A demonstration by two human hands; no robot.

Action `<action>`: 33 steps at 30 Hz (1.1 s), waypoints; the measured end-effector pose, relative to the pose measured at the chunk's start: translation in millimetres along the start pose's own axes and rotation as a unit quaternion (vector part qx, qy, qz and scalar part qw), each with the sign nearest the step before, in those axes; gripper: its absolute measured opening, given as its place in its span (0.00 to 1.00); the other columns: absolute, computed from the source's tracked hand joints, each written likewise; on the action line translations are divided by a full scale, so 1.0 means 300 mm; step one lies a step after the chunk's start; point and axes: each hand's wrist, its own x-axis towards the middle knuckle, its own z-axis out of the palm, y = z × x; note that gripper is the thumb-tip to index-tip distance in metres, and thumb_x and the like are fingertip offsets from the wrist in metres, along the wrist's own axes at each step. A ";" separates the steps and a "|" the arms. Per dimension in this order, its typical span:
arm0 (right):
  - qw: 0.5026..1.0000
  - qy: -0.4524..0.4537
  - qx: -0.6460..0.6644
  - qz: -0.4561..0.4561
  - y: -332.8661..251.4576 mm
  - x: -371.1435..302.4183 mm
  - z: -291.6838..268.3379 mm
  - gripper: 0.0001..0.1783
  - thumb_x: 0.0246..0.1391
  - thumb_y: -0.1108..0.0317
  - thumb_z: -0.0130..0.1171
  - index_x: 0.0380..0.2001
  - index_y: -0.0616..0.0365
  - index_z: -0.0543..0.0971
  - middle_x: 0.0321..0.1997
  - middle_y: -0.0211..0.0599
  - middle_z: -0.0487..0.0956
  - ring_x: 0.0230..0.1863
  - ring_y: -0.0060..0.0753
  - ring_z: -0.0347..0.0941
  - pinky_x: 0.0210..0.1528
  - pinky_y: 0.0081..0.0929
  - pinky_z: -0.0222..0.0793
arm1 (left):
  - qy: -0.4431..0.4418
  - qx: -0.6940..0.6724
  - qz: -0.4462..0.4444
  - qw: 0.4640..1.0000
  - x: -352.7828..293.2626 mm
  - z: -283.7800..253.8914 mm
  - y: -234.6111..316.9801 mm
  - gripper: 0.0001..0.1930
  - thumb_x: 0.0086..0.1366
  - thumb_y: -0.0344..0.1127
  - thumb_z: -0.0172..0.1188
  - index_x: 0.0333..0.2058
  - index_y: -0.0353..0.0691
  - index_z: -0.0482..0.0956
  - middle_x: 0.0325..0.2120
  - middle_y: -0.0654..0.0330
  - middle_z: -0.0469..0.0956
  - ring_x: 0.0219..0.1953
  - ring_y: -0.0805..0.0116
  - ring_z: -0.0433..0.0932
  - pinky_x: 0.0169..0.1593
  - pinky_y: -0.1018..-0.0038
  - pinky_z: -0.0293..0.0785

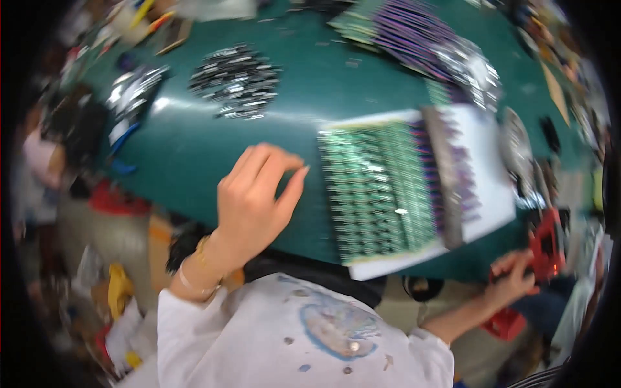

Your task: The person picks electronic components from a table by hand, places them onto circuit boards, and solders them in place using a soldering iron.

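- Two hands are being shown over and beside a green bench (pixel 194 149), the picture being blurred by motion.
- The left hand (pixel 255 200) is being held above the bench surface, fingers (pixel 262 161) curled loosely and thumb (pixel 292 187) set a little apart from them; nothing is being gripped in it as far as can be told.
- A thin bracelet (pixel 194 268) is being worn on the left wrist, above a white sleeve (pixel 187 323).
- Just to the right of the left hand, a white board (pixel 485 161) is being carried by the bench, with rows of green circuit strips (pixel 372 187) laid on it and purple strips (pixel 456 174) beyond a grey bar (pixel 446 181).
- The right hand (pixel 514 278) is being kept off the bench edge, low on the right, fingers closed about a red tool (pixel 546 249); the grip itself is too blurred to be judged closely.
- A second red object (pixel 504 323) is being seen just below the right hand.
- Well beyond the left hand, a round heap of small dark and silvery parts (pixel 236 81) is being left on the bench, with another shiny heap (pixel 132 94) to its left.
- Far beyond the right hand, a fan of purple strips (pixel 414 32) and a pile of shiny parts (pixel 472 68) are being carried by the bench.
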 end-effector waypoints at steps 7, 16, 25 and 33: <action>0.980 -0.163 0.109 -0.036 0.043 -0.113 -0.020 0.30 0.63 0.60 0.52 0.60 0.69 0.59 0.16 0.27 0.59 0.12 0.18 0.53 0.17 0.19 0.54 | 0.021 0.149 -0.038 0.988 0.028 -0.072 -0.239 0.06 0.54 0.29 0.63 0.31 0.39 0.77 0.28 0.59 0.74 0.32 0.59 0.76 0.33 0.66 0.73; 0.971 -0.198 0.123 -0.055 0.052 -0.189 -0.054 0.36 0.61 0.55 0.52 0.60 0.72 0.56 0.15 0.27 0.59 0.12 0.18 0.54 0.19 0.20 0.56 | -0.093 0.244 0.082 0.962 0.110 -0.033 -0.269 0.04 0.53 0.26 0.60 0.28 0.36 0.76 0.27 0.58 0.73 0.32 0.59 0.74 0.33 0.68 0.73; 0.967 -0.177 0.182 -0.012 0.066 -0.207 -0.029 0.40 0.58 0.52 0.57 0.57 0.76 0.56 0.12 0.29 0.63 0.11 0.22 0.59 0.16 0.21 0.60 | -0.237 0.306 0.147 0.910 0.193 -0.040 -0.250 0.04 0.52 0.23 0.54 0.27 0.34 0.69 0.25 0.53 0.71 0.33 0.53 0.73 0.35 0.62 0.73; 0.966 -0.173 0.192 0.006 0.065 -0.231 -0.047 0.40 0.57 0.50 0.57 0.57 0.75 0.57 0.12 0.29 0.62 0.10 0.21 0.59 0.15 0.20 0.60 | -0.274 0.276 0.153 0.908 0.189 -0.067 -0.244 0.07 0.50 0.20 0.56 0.27 0.33 0.68 0.27 0.52 0.71 0.35 0.55 0.75 0.38 0.65 0.75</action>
